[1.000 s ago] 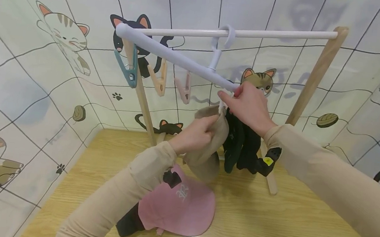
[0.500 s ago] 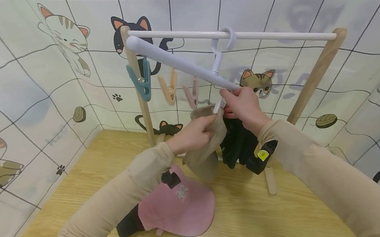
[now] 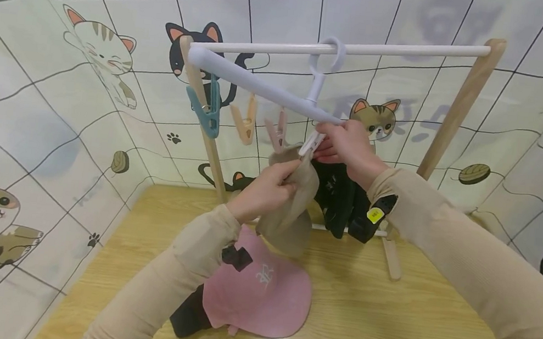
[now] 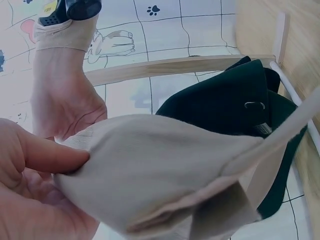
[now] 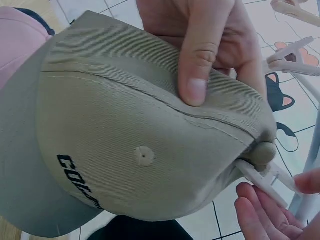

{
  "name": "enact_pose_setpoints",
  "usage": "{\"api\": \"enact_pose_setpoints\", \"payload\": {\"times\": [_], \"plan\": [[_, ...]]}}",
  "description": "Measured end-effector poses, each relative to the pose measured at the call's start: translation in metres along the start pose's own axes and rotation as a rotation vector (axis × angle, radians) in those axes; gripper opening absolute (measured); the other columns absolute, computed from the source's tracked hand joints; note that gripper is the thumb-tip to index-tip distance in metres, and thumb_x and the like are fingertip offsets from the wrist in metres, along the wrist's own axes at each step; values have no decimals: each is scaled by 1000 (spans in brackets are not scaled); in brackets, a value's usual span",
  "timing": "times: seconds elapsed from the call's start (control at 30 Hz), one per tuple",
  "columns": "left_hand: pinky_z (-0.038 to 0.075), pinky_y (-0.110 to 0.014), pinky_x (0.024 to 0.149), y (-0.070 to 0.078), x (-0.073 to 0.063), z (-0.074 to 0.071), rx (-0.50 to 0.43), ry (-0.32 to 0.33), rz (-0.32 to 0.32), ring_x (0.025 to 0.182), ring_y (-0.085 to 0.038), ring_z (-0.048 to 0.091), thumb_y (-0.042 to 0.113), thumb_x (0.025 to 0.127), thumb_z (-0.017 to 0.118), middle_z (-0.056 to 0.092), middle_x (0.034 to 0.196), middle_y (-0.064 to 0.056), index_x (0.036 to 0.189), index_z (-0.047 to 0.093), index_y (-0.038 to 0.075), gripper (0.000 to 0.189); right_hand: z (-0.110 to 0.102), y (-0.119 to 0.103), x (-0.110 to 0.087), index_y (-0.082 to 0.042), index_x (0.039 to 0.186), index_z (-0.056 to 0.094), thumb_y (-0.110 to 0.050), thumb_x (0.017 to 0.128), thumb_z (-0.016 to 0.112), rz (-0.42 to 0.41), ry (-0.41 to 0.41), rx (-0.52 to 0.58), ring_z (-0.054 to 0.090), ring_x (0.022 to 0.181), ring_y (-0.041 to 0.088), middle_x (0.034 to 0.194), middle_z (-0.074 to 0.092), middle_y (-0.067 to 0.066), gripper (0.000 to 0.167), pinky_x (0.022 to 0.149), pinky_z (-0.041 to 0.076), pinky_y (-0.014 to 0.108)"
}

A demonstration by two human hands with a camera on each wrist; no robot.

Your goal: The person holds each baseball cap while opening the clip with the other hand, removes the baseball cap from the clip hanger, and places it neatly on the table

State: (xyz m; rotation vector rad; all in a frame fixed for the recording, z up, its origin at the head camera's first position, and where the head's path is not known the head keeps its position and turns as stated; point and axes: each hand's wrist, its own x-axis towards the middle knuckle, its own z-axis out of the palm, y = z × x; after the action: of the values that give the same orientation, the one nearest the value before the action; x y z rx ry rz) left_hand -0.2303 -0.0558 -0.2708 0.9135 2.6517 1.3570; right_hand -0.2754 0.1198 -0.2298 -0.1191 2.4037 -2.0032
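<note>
My left hand pinches a beige baseball cap by its crown, thumb on the outside. The brim hangs down, and dark lettering shows above it in the right wrist view. At the crown's top button, a white clothespin has its tips right at the fabric. My right hand pinches this clothespin's handles, just under the low end of the lilac hanger. Behind the beige cap hangs a dark green to black cap, partly covered by it and by my right hand.
The hanger hooks over the white rail of a wooden-legged rack. Blue, orange and pink clothespins hang along its left part. A pink cap lies on the wooden table, below my left forearm, with a black piece beside it.
The hanger's left end has dropped and shifted right, its clothespins with it. The white clothespin has gone from upright to tilted, and both hands have shifted slightly left with the beige cap.
</note>
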Motion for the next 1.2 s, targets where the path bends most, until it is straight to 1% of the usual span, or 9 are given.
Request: {"api": "enact_pose_setpoints", "payload": {"times": [0.1, 0.23, 0.33, 0.47, 0.57, 0.77, 0.9, 0.97, 1.2], "plan": [[37, -30, 73, -1, -2, 0, -31, 17, 7, 80, -21, 45, -8, 91, 50, 45, 82, -7, 94, 51, 2, 10, -1, -2, 0, 10, 120, 50, -21, 98, 54, 10, -22, -11, 67, 61, 13, 74, 64, 7, 38, 65, 55, 27], [32, -30, 66, -3, -5, 0, -66, 29, 15, 71, -19, 39, -8, 90, 50, 31, 73, -4, 84, 44, 4, 14, -2, -4, 1, 10, 122, 49, -22, 99, 54, 32, -39, -37, 67, 64, 13, 78, 64, 9, 40, 66, 55, 27], [33, -30, 66, -5, -9, 1, -84, 40, 16, 70, -19, 39, -8, 90, 50, 33, 72, -3, 85, 45, 3, 13, -1, -5, 1, 10, 123, 50, -21, 99, 53, 36, -47, -43, 68, 65, 13, 80, 65, 9, 39, 67, 55, 27], [38, -31, 70, -9, -13, 3, -123, 64, -1, 77, -21, 47, -8, 91, 50, 48, 79, -7, 93, 52, 1, 9, 1, -5, 1, 9, 125, 49, -21, 100, 52, 29, -58, -36, 67, 66, 13, 82, 65, 9, 39, 68, 55, 27], [44, -31, 75, -12, -16, 9, -193, 96, -17, 84, -21, 53, -9, 90, 49, 58, 91, -11, 101, 56, -2, 15, 3, -4, 1, 9, 126, 48, -20, 100, 51, 21, -60, -23, 67, 67, 13, 84, 65, 11, 39, 68, 55, 27], [45, -30, 78, -22, -24, 25, -364, 98, -11, 90, -18, 53, -14, 88, 45, 59, 100, -16, 99, 53, -6, 16, 4, -2, 2, 8, 127, 47, -21, 101, 51, 14, -55, 0, 68, 68, 13, 89, 67, 14, 40, 68, 55, 26], [46, -33, 83, -29, -31, 32, -462, 67, -70, 96, -19, 54, -12, 91, 44, 59, 113, -18, 114, 54, -8, 26, 4, -2, 2, 7, 128, 47, -22, 100, 53, 29, -61, 27, 68, 67, 13, 88, 67, 13, 41, 68, 55, 26], [46, -33, 84, -33, -35, 34, -457, 58, -77, 97, -20, 55, -11, 91, 44, 59, 114, -19, 114, 54, -7, 25, 2, -1, 1, 7, 129, 46, -23, 99, 54, 50, -72, 54, 68, 67, 13, 86, 66, 12, 43, 68, 55, 26], [43, -31, 77, -42, -47, 35, -302, 29, -27, 87, -20, 52, -11, 90, 46, 57, 95, -13, 92, 48, -3, 8, -4, 8, 1, 2, 126, 46, -27, 97, 56, 103, -108, 189, 69, 68, 16, 85, 65, 9, 42, 68, 55, 27]]}}
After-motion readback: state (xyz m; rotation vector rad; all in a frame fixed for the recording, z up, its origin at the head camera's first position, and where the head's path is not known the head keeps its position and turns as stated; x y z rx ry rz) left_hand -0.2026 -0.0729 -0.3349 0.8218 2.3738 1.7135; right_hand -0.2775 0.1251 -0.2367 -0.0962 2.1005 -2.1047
